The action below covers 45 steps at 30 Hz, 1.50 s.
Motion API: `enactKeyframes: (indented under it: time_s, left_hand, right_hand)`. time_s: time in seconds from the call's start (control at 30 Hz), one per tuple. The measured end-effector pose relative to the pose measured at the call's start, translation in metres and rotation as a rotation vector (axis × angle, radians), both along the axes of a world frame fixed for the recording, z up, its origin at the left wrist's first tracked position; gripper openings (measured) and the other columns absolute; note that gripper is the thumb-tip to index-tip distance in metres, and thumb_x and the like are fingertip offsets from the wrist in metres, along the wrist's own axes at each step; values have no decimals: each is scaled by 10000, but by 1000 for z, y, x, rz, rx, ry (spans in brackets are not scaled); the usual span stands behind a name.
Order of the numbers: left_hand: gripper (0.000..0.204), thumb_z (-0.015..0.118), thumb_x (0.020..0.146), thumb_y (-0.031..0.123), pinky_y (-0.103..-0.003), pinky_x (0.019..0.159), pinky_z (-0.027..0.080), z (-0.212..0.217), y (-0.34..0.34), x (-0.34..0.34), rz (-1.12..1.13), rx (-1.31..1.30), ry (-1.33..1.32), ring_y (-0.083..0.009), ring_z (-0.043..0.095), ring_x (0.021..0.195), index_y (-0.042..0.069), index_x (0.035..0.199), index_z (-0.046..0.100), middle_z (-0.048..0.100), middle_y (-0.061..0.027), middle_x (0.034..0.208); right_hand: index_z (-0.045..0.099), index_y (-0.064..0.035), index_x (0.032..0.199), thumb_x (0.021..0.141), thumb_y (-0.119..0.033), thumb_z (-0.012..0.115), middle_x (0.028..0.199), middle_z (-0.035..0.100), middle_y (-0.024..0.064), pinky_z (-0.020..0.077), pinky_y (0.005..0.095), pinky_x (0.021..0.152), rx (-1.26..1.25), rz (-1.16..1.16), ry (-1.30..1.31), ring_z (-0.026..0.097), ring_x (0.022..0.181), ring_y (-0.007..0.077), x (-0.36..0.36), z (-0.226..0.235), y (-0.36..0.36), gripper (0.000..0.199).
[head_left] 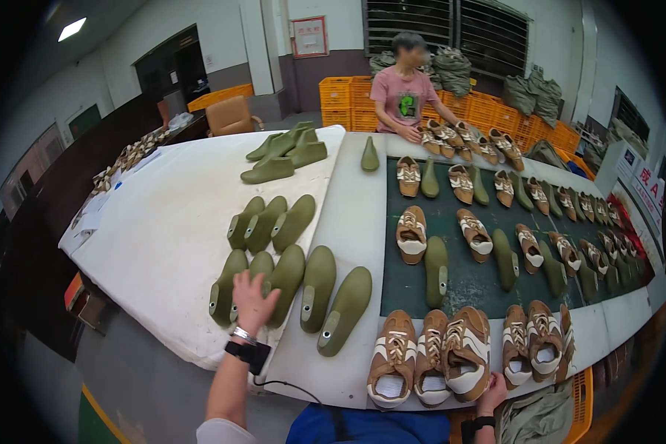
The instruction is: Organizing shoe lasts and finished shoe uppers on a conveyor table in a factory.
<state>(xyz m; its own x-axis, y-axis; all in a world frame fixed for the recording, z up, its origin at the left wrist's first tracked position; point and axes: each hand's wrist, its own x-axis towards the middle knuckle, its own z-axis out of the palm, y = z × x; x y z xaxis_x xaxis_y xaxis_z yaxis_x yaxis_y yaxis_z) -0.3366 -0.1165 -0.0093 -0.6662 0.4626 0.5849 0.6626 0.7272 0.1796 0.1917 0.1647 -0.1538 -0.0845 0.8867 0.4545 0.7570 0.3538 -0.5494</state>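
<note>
My left hand [255, 302] reaches over a group of olive-green shoe lasts, fingers spread. It covers part of the middle last [261, 265]; whether it touches that last I cannot tell. Close by stand more lasts, one at the left [229, 285] and two at the right [319, 288] [346, 311]. My right hand [492, 394] is at the front edge, fingers closed at the heel of a brown sneaker [467, 348] with white stripes. That sneaker overlaps a neighbouring brown sneaker [431, 355]. Another [392, 355] stands to the left, and several more to the right.
A dark green mat [462, 285] carries rows of sneakers and lasts. More lasts [285, 155] lie on the white-covered table [155, 244]. Across the table, a person in a pink shirt [405, 96] handles sneakers. Orange crates [337, 100] are stacked behind. A cable [292, 385] hangs from my left wrist.
</note>
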Motion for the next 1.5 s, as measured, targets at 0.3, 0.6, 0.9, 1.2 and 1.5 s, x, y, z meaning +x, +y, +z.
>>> enactKeyframes:
  time_s: [0.3, 0.6, 0.9, 1.2, 1.5]
  left_hand:
    - [612, 567, 776, 597, -392, 970, 404, -18, -29, -75, 58, -44, -800, -330, 524, 1125, 76, 1085, 658, 584, -223, 1131]
    - [639, 655, 655, 599, -404, 886, 474, -2, 15, -42, 255, -424, -517, -352, 560, 1077, 31, 945, 692, 553, -232, 1199]
    - [564, 662, 688, 510, -408, 911, 449, -14, -18, -18, 199, -249, -498, -366, 554, 1083, -51, 744, 674, 546, -311, 1147]
    - [432, 686, 764, 349, -421, 948, 389, -31, -51, 31, 162, -39, -416, -431, 483, 1104, -75, 773, 606, 479, -289, 1241]
    - [573, 652, 775, 118, -446, 1048, 287, 7, 57, 133, -599, -154, -371, -392, 344, 1261, 18, 1291, 425, 392, -215, 1346]
  right_hand:
    - [623, -59, 852, 810, -70, 577, 668, 569, 96, 432, 358, 552, -32, -42, 42, 557, 594, 260, -11, 10, -3, 64]
    - [614, -60, 855, 807, -63, 568, 720, 592, 116, 441, 376, 582, -64, -24, 35, 578, 653, 302, -14, 17, -6, 67]
    - [625, -50, 838, 802, -80, 581, 628, 549, 110, 416, 347, 525, 20, -7, 38, 542, 548, 260, -17, 23, -7, 64]
    - [633, -79, 855, 774, -90, 606, 723, 600, 99, 460, 377, 608, -76, -32, 39, 585, 665, 289, -17, 25, -12, 86]
    - [635, -93, 846, 775, -134, 605, 732, 623, 108, 476, 388, 595, -13, -68, 20, 608, 674, 300, -19, 33, -6, 87]
